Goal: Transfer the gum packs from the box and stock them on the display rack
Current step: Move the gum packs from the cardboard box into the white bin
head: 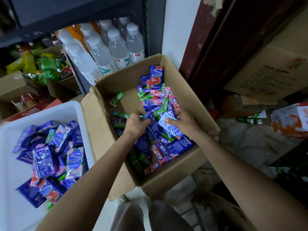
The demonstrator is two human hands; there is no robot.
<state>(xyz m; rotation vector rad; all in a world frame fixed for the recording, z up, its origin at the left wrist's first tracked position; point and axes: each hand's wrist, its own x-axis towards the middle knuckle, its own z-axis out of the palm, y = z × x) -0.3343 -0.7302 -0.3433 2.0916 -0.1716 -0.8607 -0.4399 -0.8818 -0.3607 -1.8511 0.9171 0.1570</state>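
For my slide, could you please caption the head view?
Both hands grasp gum packs inside the cardboard box.

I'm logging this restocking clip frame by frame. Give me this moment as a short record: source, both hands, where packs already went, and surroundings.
source: open cardboard box, part full of loose gum packs
left hand: left hand grips a dark blue pack inside the box
right hand: right hand holds a light blue and white pack inside the box
packs already moved: many lie in the white plastic tub left of the box
surroundings: water bottles on the dark shelf behind
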